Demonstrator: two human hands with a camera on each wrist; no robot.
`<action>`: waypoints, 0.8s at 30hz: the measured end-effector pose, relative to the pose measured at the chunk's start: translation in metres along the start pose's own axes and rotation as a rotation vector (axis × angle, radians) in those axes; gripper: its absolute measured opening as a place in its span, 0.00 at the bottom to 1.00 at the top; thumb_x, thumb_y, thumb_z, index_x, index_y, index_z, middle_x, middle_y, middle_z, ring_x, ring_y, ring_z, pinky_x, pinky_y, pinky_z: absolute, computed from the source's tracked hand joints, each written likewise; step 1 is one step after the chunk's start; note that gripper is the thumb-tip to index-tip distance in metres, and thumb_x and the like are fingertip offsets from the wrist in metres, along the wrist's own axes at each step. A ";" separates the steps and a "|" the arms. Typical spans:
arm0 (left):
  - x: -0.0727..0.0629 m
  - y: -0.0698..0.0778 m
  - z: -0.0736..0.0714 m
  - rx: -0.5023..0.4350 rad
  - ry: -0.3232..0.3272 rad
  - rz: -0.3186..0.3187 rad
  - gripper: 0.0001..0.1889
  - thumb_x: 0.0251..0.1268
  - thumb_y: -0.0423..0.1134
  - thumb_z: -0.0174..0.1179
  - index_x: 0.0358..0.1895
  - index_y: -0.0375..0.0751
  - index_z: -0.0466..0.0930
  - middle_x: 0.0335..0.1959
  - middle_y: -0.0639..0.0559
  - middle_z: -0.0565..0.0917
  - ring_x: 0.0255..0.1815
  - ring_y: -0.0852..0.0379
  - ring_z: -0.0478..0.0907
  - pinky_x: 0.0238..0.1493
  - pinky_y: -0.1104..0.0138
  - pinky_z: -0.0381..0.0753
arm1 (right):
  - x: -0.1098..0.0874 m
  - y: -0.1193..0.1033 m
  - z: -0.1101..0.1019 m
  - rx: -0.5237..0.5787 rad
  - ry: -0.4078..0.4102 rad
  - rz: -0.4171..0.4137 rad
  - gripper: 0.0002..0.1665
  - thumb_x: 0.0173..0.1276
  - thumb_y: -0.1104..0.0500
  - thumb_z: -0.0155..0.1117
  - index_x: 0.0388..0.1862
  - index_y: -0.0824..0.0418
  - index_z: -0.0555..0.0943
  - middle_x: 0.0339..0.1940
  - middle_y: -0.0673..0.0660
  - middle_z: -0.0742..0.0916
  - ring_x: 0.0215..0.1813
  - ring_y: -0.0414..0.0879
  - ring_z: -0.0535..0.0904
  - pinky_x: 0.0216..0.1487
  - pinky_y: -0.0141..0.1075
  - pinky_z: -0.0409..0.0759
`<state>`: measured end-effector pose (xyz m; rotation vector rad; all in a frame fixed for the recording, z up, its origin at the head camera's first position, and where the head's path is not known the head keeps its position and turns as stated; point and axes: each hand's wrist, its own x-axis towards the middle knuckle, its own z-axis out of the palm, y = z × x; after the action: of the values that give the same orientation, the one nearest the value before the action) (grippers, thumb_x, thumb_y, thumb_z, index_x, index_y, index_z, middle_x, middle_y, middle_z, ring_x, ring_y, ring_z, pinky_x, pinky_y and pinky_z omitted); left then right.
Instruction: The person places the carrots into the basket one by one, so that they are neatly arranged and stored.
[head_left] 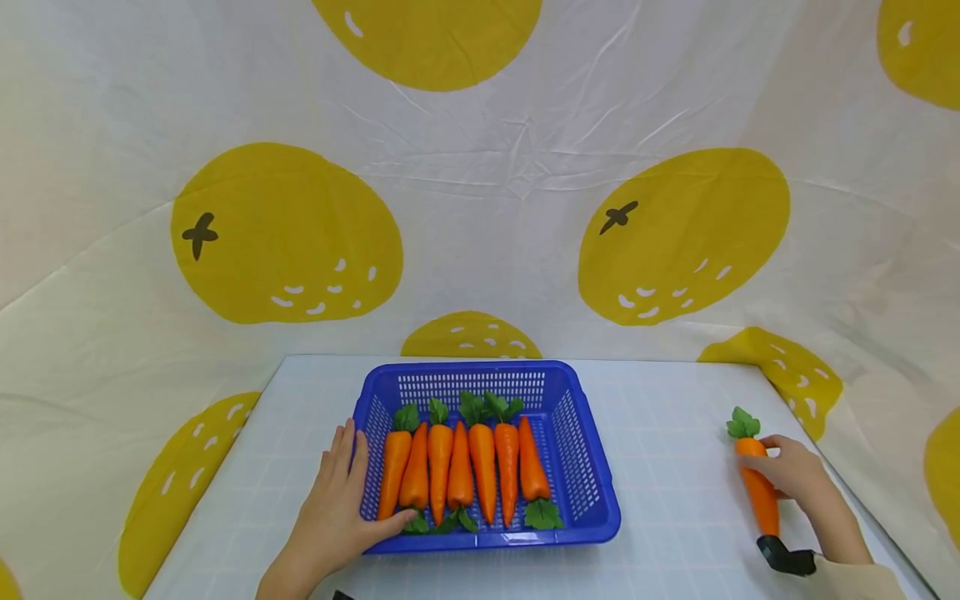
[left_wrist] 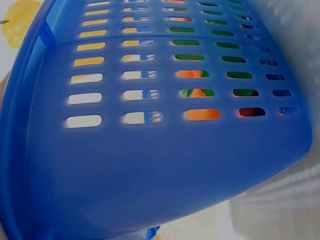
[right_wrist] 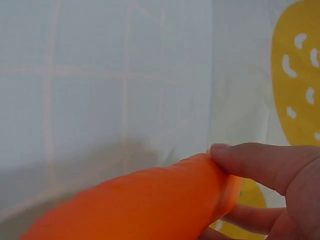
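Note:
At the right of the table, my right hand holds a carrot between thumb and fingers near its leafy top, with the tip pointing toward me. In the right wrist view, the thumb presses on the thick end of the orange carrot. My left hand lies at the near left corner of a blue plastic basket, fingers straight along the left rim and thumb over the front rim. Inside, several carrots lie side by side in a row, leafy tops facing alternate ways for the most part.
The basket stands on a white table with a faint grid pattern. Behind and beside the table hangs a pale cloth printed with large yellow fruit. A black band sits at my right wrist by the sleeve.

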<state>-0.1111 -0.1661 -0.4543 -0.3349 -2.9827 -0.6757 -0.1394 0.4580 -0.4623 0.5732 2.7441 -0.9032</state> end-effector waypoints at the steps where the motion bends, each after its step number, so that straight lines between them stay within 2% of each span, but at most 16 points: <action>1: 0.000 0.000 0.000 -0.001 0.003 0.003 0.69 0.45 0.76 0.64 0.76 0.24 0.46 0.79 0.29 0.39 0.79 0.32 0.36 0.71 0.36 0.45 | -0.001 -0.003 0.000 0.007 0.002 -0.005 0.44 0.66 0.47 0.65 0.59 0.84 0.62 0.43 0.78 0.76 0.34 0.52 0.77 0.34 0.42 0.86; 9: 0.000 -0.002 0.002 -0.010 0.012 0.006 0.69 0.44 0.76 0.64 0.77 0.25 0.45 0.79 0.31 0.38 0.79 0.33 0.35 0.71 0.36 0.45 | -0.010 -0.028 -0.002 0.019 0.042 -0.062 0.44 0.66 0.47 0.67 0.60 0.82 0.63 0.39 0.74 0.78 0.33 0.50 0.78 0.33 0.43 0.86; 17: 0.000 -0.002 0.002 -0.007 0.018 0.009 0.69 0.45 0.77 0.63 0.76 0.24 0.46 0.79 0.31 0.38 0.79 0.33 0.35 0.72 0.37 0.45 | -0.020 -0.054 -0.005 0.034 0.069 -0.125 0.49 0.64 0.40 0.68 0.61 0.81 0.63 0.38 0.71 0.79 0.32 0.50 0.78 0.32 0.43 0.86; 24: 0.000 -0.001 0.002 0.000 0.011 0.000 0.69 0.45 0.76 0.64 0.76 0.24 0.46 0.80 0.31 0.38 0.79 0.34 0.34 0.71 0.37 0.45 | -0.028 -0.077 -0.005 0.038 0.066 -0.160 0.48 0.65 0.41 0.68 0.62 0.80 0.64 0.37 0.69 0.78 0.31 0.49 0.79 0.34 0.45 0.87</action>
<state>-0.1117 -0.1664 -0.4566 -0.3296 -2.9723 -0.6752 -0.1468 0.3957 -0.4088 0.4008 2.8710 -0.9906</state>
